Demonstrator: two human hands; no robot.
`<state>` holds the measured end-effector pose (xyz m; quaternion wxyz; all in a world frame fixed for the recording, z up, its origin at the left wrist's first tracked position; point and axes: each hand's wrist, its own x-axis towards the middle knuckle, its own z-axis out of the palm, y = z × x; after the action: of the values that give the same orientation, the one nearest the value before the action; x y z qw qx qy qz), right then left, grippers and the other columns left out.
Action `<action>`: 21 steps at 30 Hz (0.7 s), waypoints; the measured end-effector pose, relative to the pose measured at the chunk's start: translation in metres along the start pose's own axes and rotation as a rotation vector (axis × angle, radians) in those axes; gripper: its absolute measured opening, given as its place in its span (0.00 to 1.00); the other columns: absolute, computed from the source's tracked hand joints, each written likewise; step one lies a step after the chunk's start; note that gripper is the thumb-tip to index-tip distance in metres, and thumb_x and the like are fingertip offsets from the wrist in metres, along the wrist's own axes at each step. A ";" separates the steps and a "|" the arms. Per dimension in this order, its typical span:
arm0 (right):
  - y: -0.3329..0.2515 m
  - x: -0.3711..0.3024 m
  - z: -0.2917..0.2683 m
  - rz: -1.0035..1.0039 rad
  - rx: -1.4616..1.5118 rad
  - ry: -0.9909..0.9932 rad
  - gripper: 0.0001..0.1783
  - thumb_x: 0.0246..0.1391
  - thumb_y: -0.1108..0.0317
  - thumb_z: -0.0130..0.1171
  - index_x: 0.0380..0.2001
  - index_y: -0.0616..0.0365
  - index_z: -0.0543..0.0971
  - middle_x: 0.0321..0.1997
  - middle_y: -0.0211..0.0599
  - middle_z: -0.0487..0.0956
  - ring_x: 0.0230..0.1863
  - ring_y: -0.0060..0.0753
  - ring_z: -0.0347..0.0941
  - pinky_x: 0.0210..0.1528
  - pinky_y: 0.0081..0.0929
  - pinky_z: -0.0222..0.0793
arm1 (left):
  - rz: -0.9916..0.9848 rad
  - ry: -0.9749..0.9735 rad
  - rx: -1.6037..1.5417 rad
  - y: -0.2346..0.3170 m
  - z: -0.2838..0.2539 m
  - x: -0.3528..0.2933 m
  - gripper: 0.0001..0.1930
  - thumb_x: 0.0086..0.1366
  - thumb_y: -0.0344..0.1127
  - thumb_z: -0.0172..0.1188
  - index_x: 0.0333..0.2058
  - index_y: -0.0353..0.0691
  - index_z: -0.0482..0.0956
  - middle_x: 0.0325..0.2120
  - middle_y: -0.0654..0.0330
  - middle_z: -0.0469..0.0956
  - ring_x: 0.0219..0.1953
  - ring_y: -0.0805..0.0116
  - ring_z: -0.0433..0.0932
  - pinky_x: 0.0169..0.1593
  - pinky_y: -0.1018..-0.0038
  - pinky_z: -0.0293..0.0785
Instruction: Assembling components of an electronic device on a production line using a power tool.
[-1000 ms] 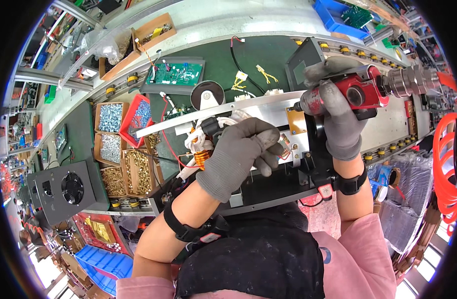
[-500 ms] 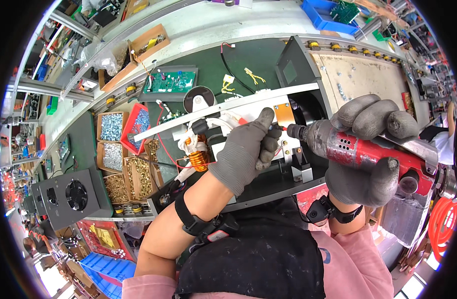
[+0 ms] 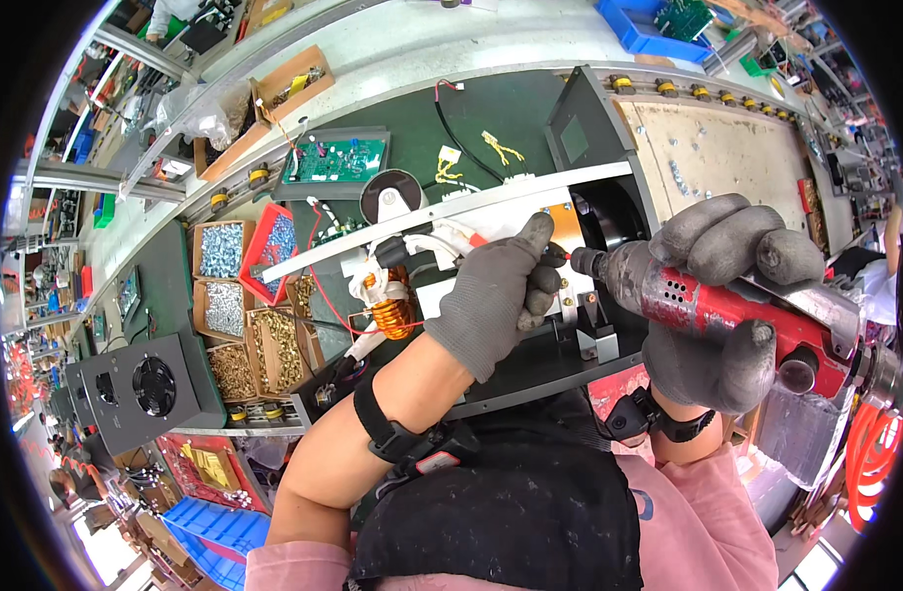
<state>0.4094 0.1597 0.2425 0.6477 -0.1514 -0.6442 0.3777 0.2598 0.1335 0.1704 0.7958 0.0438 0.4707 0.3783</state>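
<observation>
My right hand (image 3: 712, 369), in a grey glove, wraps round a worn red and silver pneumatic screwdriver (image 3: 708, 305). Its bit points left toward the fingers of my left hand (image 3: 496, 295), also gloved. Those fingers are curled together beside the bit's tip; whatever they pinch is hidden. Both hands are over an open dark metal chassis (image 3: 511, 389). Inside it are a copper-coloured plate (image 3: 567, 227), a copper-wound coil (image 3: 392, 315) and a small metal bracket (image 3: 597, 340). A long pale metal bar (image 3: 451, 209) crosses the chassis behind my left hand.
Several cardboard boxes of screws (image 3: 223, 307) and a red bin (image 3: 270, 251) stand at left. A green circuit board (image 3: 338, 161) lies behind the chassis. At far left is a dark fan panel (image 3: 141, 389); coiled orange hose (image 3: 873, 458) hangs at right.
My left hand and the driver's tip have shifted slightly to the right. The grip on the driver is unchanged.
</observation>
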 end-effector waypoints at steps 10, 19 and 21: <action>0.010 -0.002 -0.009 0.035 -0.144 0.083 0.21 0.48 0.63 0.54 0.44 0.62 0.69 0.29 0.45 0.72 0.30 0.41 0.69 0.32 0.33 0.68 | -0.104 -0.032 0.154 0.007 0.003 -0.008 0.31 0.68 0.58 0.35 0.44 0.32 0.74 0.20 0.60 0.72 0.15 0.79 0.66 0.16 0.83 0.60; 0.022 -0.023 -0.010 0.450 0.045 0.218 0.21 0.47 0.78 0.57 0.47 0.60 0.67 0.36 0.44 0.76 0.27 0.24 0.71 0.28 0.24 0.70 | -0.120 0.006 0.158 0.008 -0.005 -0.005 0.27 0.69 0.54 0.37 0.38 0.33 0.74 0.18 0.60 0.73 0.12 0.76 0.68 0.12 0.82 0.59; 0.020 -0.022 -0.010 0.486 0.037 0.222 0.21 0.46 0.78 0.57 0.46 0.61 0.67 0.37 0.44 0.76 0.30 0.25 0.72 0.30 0.24 0.71 | -0.134 -0.009 0.145 0.010 -0.003 -0.006 0.26 0.69 0.52 0.39 0.39 0.32 0.73 0.18 0.60 0.73 0.13 0.76 0.68 0.12 0.82 0.60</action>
<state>0.4152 0.1609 0.2121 0.6075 -0.3303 -0.5068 0.5147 0.2501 0.1359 0.1771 0.8162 0.0711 0.4953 0.2889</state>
